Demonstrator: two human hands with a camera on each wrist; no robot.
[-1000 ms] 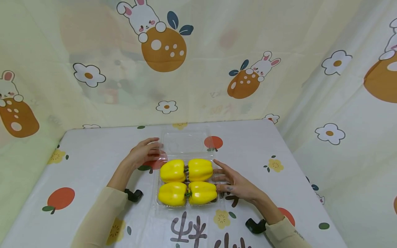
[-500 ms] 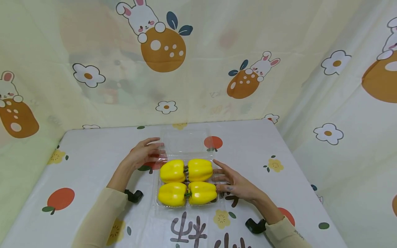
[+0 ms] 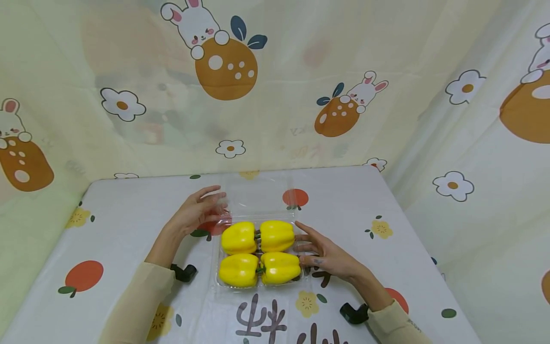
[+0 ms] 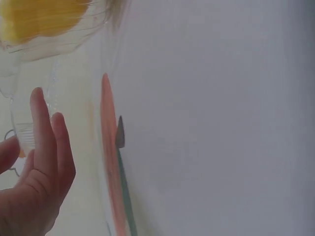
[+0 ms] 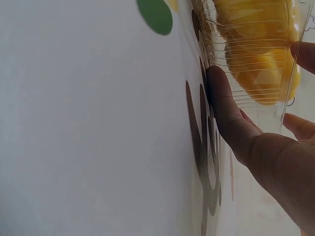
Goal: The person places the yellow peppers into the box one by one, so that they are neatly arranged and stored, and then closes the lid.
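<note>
Clear, thin plastic clamshell tray (image 3: 217,282), rectangular, sits at lower centre of the head view on the white printed-cloth table (image 3: 129,210); it holds four glossy yellow bell peppers (image 3: 258,252) in a two-by-two block, stems turned inward. Hinged clear plastic lid (image 3: 258,193) lies open beyond the tray, toward the upper centre of the frame, so tray and lid together run long from near edge to far edge of the table. Left hand (image 3: 195,215), centre-left of frame: fingers (image 4: 45,132) straight and loosely spread, thumb apart, at the lid's left edge; whether they touch the plastic or only hover beside it cannot be told. This hand is the nearer one to the lid, which lies just to the picture's right of its fingertips. Right hand (image 3: 326,255), lower right of centre: fingers (image 5: 226,105) straight, pressed flat against the tray's right wall, gripping nothing. Backdrop: pale yellow curtain (image 3: 386,57) printed with rabbits and flowers, filling the upper frame.
</note>
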